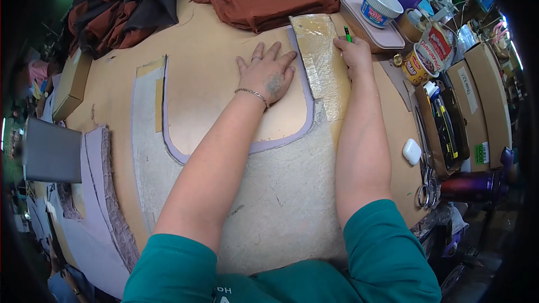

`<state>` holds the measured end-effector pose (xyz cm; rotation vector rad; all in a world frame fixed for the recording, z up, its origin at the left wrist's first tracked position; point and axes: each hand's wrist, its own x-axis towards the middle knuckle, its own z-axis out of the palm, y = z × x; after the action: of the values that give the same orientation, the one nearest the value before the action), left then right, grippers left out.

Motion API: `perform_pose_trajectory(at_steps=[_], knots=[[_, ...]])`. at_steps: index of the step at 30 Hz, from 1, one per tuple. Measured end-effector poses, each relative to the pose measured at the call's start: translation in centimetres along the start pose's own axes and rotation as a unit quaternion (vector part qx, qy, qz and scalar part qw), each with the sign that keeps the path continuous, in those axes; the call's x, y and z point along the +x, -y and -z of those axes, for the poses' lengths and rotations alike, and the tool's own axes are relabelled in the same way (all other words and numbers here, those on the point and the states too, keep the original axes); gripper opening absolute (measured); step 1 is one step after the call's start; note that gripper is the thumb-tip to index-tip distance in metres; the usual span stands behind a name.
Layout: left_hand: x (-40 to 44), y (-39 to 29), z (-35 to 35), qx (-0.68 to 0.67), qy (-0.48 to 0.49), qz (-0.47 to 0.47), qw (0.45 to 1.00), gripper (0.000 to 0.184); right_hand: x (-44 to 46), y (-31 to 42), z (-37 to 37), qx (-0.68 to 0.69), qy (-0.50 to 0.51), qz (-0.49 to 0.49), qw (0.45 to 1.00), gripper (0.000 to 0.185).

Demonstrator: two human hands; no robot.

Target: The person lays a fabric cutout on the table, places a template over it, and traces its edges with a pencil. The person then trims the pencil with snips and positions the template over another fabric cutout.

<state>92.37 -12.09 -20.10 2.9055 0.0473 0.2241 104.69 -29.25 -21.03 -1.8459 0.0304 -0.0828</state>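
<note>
A large grey U-shaped template (pixel 275 191), its arms patched with yellowish tape, lies over lavender fabric (pixel 307 118) that shows as a rim along the inner curve. My left hand (pixel 266 76) rests flat inside the U, fingers spread, with the fingertips near the right arm's inner edge. At the outer edge of that taped right arm is my right hand (pixel 355 56), its fingers closed round a green pen (pixel 347 35) whose end sticks up.
Brown and black cloth (pixel 269 0) is heaped at the back. On the right are a pink-lidded box (pixel 370 22), cups, a white case (pixel 411 151), scissors (pixel 427 191) and a pen box (pixel 446 123). A grey box (pixel 51 150) and lavender pieces (pixel 92 213) lie left.
</note>
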Motion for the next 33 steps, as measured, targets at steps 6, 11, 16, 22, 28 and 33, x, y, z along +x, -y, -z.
perform_pose_trajectory(at_steps=[6, 11, 16, 22, 28, 33], knots=[[-0.2, 0.0, 0.0, 0.002, -0.010, 0.003, 1.000, 0.036, -0.4, 0.4, -0.1, -0.135, -0.009, 0.018, 0.991, 0.025], [-0.2, -0.1, 0.1, 0.001, -0.013, 0.004, 1.000, 0.036, -0.7, 0.8, -0.5, -0.271, -0.005, 0.023, 0.962, 0.025], [-0.1, -0.1, 0.0, 0.000, -0.014, 0.003, 1.000, 0.036, -1.3, 1.2, -0.9, -0.332, -0.023, 0.051, 0.942, 0.026], [-2.5, -2.1, 1.6, -0.099, -0.019, -0.003, 0.995, 0.037, -1.1, 1.1, -1.0, -0.353, -0.017, 0.066, 0.933, 0.022], [-10.3, -6.9, 1.8, -0.138, 0.050, -0.250, 0.957, 0.050, -1.3, 0.6, -0.9, -0.344, -0.021, 0.087, 0.935, 0.022], [-11.2, -6.4, 1.2, -0.080, 0.057, -0.283, 0.954, 0.059, -2.3, 0.4, 0.0, -0.101, 0.025, 0.069, 0.992, 0.022]])
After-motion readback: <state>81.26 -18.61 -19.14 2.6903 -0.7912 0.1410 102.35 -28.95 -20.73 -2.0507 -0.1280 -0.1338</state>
